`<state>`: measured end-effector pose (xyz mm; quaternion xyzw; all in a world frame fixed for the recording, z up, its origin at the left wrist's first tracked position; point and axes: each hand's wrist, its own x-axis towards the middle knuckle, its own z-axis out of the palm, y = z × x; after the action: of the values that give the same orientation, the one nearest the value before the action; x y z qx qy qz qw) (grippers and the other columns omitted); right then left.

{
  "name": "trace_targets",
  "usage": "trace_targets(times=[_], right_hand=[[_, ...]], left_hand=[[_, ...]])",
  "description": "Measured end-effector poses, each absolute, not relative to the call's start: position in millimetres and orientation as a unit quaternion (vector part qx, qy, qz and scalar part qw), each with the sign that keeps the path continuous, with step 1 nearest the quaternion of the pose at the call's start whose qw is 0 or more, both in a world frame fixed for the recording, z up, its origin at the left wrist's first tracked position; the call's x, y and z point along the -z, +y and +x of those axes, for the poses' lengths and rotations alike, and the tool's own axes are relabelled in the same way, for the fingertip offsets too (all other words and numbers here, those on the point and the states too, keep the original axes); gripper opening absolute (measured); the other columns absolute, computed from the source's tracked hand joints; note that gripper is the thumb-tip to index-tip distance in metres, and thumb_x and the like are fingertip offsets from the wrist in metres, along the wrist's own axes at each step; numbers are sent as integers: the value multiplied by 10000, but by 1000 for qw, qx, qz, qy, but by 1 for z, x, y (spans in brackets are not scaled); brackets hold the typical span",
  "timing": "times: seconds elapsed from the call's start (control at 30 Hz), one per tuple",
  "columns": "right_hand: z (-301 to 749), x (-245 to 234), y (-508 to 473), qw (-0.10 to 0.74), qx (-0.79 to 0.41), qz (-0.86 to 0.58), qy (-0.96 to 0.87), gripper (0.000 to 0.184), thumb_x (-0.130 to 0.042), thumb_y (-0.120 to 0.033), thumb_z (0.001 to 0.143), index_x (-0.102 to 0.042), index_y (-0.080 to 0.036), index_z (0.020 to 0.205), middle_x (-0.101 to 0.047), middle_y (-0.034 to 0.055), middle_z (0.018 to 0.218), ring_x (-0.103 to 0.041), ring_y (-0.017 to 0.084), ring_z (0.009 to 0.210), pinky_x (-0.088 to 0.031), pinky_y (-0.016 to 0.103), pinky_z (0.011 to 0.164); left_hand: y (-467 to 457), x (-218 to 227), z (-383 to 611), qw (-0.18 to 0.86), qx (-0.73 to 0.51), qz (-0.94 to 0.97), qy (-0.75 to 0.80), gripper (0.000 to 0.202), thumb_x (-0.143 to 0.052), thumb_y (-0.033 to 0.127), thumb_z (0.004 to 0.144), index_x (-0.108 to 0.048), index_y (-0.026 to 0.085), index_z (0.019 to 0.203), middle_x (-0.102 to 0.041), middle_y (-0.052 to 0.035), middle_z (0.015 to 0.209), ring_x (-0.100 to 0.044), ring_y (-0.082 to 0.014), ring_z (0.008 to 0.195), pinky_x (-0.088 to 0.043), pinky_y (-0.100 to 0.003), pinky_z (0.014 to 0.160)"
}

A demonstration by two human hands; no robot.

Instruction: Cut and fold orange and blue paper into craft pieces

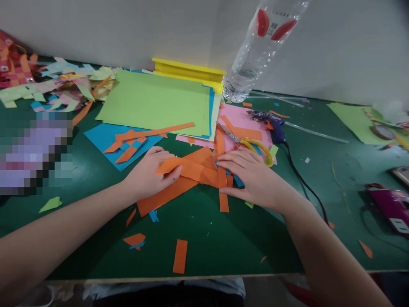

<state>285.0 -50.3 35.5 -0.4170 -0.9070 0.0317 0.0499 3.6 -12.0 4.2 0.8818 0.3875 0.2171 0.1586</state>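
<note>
My left hand (153, 170) is closed on one end of a folded orange paper strip (198, 171), thumb against its lower edge. The strip runs right over a larger orange paper sheet (162, 196). My right hand (247, 175) has its fingers spread, the tips touching a narrow upright orange paper strip (223, 187) that crosses the folded one. Partly under those fingers lie blue paper pieces (238, 181). Scissors (255, 145) with yellow handles rest just beyond my right hand. Past my left hand, a woven orange and blue paper fish (129, 145) lies on blue paper (102, 134).
Green paper sheets (156, 102) are stacked at the back beside a yellow folded piece (188, 70). A plastic bottle (249, 59) stands behind the glue gun (271, 123), whose cord trails right. Phones lie left and right (391, 204). Paper scraps (180, 256) dot the green table (223, 251).
</note>
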Motion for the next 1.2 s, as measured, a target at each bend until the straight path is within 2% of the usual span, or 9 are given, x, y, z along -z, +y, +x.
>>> trace_targets(times=[0.13,0.2,0.3,0.37,0.47,0.6,0.73,0.97,1.2], right_hand=[[283,-32,-49,62,-15,-408,-911,403,-537,-426,892,-602,-138,1166,-628,117,1204,-539,266,1170,-336,490,1085],[281,-31,-49,76,-2,-409,-910,341,-524,-375,908,-619,-145,1140,-651,109,1158,-567,255,1130,-355,478,1069],[278,-29,-48,95,7,-415,-905,254,-513,-312,918,-641,-159,1075,-664,95,1120,-592,248,1074,-404,466,1011],[277,-28,-48,114,11,-424,-898,222,-516,-280,917,-646,-160,1051,-666,96,1107,-603,246,1041,-442,451,952],[276,-30,-50,166,22,-425,-890,205,-523,-230,910,-640,-155,1060,-674,103,1070,-620,234,998,-479,415,889],[275,-32,-52,220,47,-396,-890,210,-525,-149,894,-623,-144,1080,-680,109,1060,-631,221,985,-508,376,839],[273,-33,-54,240,48,-359,-901,251,-518,-90,878,-608,-158,1102,-681,106,1064,-626,214,976,-519,381,829],[266,-36,-59,239,48,-296,-924,281,-525,-42,869,-588,-125,1130,-685,108,1096,-611,204,968,-521,370,827],[263,-31,-62,190,12,-271,-944,352,-457,-66,919,-544,-163,1245,-645,63,1247,-583,210,1081,-509,384,884]], left_hand=[[-12,-5,4,160,-228,879,388,288,-431,311,915,-403,202,649,-442,42,592,-487,-134,611,-425,-360,820],[-13,-5,4,162,-232,879,383,275,-428,294,917,-431,198,659,-469,41,604,-503,-132,615,-426,-360,821],[-14,-5,5,153,-251,875,384,132,-441,268,914,-552,198,906,-621,-6,844,-586,-169,782,-434,-384,860],[-14,-4,5,153,-286,861,392,255,-480,248,894,-508,208,1144,-620,-49,1027,-595,-201,916,-454,-398,873],[-12,-2,5,167,-376,828,381,456,-538,202,855,-403,203,1291,-567,-86,1114,-588,-205,954,-487,-404,869],[-10,-4,3,130,-476,800,339,514,-579,179,812,-391,194,1290,-523,-111,1176,-580,-213,968,-502,-422,855],[-12,-9,2,67,-507,801,312,470,-579,191,809,-421,224,1250,-557,-93,1132,-561,-245,1044,-507,-433,857],[-20,-11,3,-19,-404,886,225,465,-567,111,807,-442,227,1240,-616,-90,1123,-586,-239,1039,-501,-432,858],[-19,-9,4,12,-335,913,234,445,-546,106,827,-441,182,1253,-611,-107,1190,-554,-245,1142,-476,-428,954]])
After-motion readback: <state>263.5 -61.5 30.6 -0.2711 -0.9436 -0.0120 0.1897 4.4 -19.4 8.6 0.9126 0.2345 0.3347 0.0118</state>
